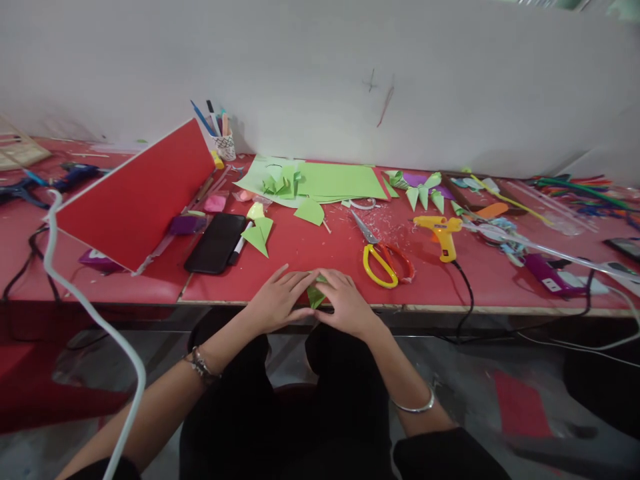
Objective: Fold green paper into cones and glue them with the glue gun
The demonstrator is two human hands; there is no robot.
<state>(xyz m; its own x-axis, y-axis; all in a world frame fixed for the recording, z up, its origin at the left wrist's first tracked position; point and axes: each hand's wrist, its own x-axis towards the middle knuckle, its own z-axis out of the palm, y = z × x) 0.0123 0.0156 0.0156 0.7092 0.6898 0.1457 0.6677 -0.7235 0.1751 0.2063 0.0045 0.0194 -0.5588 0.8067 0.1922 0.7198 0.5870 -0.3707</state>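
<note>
Both hands meet at the front edge of the red table. Between them is a small green paper piece (316,293). My left hand (280,298) has its fingers and thumb closed on the paper's left side. My right hand (349,304) holds the right side, its fingertips touching those of the left. The fingers partly cover the paper. Yellow-and-red-handled scissors (379,257) lie open to the right of the hands. Further left, a folded green paper (259,235) lies near a marker (240,244) and a black phone (216,244).
Green sheets (343,181) lie at the back near folded green leaves (424,192). A yellow glue gun (440,233) with a black cord lies right. A red board (145,193) leans at left, and a white cable (93,310) crosses the left foreground.
</note>
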